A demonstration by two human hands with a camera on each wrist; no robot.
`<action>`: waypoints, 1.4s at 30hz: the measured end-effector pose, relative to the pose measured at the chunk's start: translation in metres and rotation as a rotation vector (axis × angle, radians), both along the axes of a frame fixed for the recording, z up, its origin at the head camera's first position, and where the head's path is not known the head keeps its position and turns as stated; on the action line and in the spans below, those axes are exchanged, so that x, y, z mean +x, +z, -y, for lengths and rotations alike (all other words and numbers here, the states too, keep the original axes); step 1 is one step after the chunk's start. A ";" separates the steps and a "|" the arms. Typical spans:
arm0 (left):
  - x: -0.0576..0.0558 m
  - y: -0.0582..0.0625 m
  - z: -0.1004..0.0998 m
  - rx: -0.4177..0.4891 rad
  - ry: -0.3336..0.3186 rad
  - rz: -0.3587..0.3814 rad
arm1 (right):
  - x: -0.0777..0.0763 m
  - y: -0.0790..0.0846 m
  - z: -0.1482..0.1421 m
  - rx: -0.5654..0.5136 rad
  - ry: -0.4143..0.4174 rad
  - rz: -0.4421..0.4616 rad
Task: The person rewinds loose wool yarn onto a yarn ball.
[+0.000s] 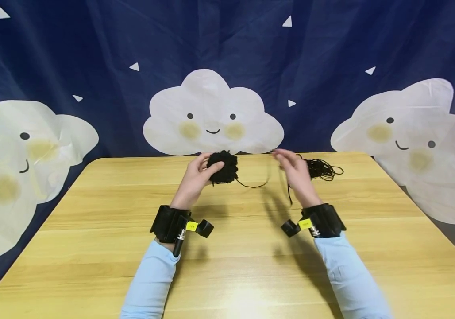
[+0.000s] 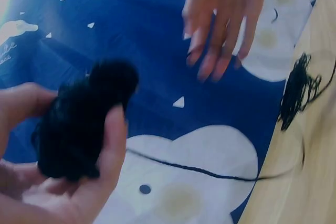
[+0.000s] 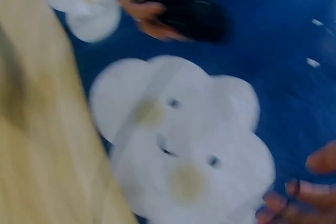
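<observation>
My left hand (image 1: 195, 177) grips a ball of black yarn (image 1: 224, 167), thumb across its near side and fingers behind. The ball fills much of the left in the left wrist view, above the table. A thin strand (image 1: 253, 186) sags from the ball toward my right hand (image 1: 296, 172), which is raised a short way to the right. Its fingers look loosely extended in the left wrist view; in the right wrist view a dark bit of yarn (image 3: 297, 188) crosses them, blurred. Another strand (image 1: 289, 195) hangs below this hand.
A loose heap of black yarn (image 1: 323, 169) lies on the wooden table (image 1: 243, 257) behind and right of my right hand. At the table's back edge hangs a dark blue curtain (image 1: 112, 40) with white clouds. Both wrists carry black camera bands (image 1: 325, 221).
</observation>
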State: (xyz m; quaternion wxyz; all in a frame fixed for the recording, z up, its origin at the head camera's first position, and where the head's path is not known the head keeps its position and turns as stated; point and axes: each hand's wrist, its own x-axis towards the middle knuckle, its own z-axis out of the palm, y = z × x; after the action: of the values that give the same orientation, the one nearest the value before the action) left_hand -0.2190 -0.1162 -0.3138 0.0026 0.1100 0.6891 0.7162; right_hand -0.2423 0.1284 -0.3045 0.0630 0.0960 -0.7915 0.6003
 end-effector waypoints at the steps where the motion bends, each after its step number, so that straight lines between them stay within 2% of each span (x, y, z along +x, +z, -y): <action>1: 0.000 0.000 -0.001 -0.018 -0.042 -0.009 | 0.001 -0.002 0.007 0.012 0.063 -0.010; 3: 0.000 -0.001 -0.004 -0.055 -0.117 -0.014 | 0.004 -0.006 0.019 0.046 0.174 -0.018; 5: 0.000 -0.001 -0.006 -0.101 -0.179 -0.013 | 0.006 -0.008 0.029 0.092 0.226 -0.030; 6: 0.008 0.008 -0.009 -0.157 -0.179 -0.002 | 0.008 -0.009 0.034 0.096 0.238 -0.034; 9: 0.009 0.011 -0.011 -0.237 -0.218 -0.009 | 0.009 -0.010 0.042 0.047 0.315 -0.048; 11: 0.010 0.013 -0.011 -0.252 -0.240 -0.017 | 0.009 -0.010 0.046 -0.034 0.416 -0.006; 13: 0.011 0.015 -0.010 -0.256 -0.251 -0.026 | 0.009 -0.010 0.047 -0.101 0.519 0.084; 15: 0.011 0.015 -0.009 -0.257 -0.247 -0.028 | 0.009 -0.012 0.047 -0.123 0.574 0.175; 17: 0.010 0.014 -0.008 -0.249 -0.242 -0.031 | 0.010 -0.012 0.046 -0.119 0.570 0.233; 20: 0.009 0.012 -0.006 -0.244 -0.254 -0.030 | 0.009 -0.010 0.043 -0.139 0.520 0.266; 22: 0.009 0.011 -0.005 -0.248 -0.279 -0.028 | 0.008 -0.007 0.041 -0.174 0.481 0.268; 25: 0.009 0.009 -0.008 -0.323 -0.277 -0.033 | 0.009 -0.001 0.039 -0.178 0.422 0.230; 28: 0.010 0.008 -0.011 -0.423 -0.203 -0.014 | 0.012 0.003 0.038 -0.097 0.391 0.142; 32: 0.011 0.008 -0.014 -0.462 -0.086 0.058 | 0.020 0.005 0.041 0.063 0.364 0.014; 36: 0.011 0.008 -0.015 -0.422 -0.006 0.089 | 0.026 0.006 0.045 0.120 0.366 -0.041; 42: 0.009 0.007 -0.017 -0.228 0.037 0.078 | 0.031 0.004 0.052 0.115 0.409 -0.062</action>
State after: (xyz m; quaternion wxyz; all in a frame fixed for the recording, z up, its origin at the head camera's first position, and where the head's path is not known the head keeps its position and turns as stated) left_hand -0.2098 -0.0995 -0.3070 0.0288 0.0686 0.7674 0.6368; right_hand -0.2110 0.0767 -0.3007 -0.0412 0.2764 -0.7861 0.5513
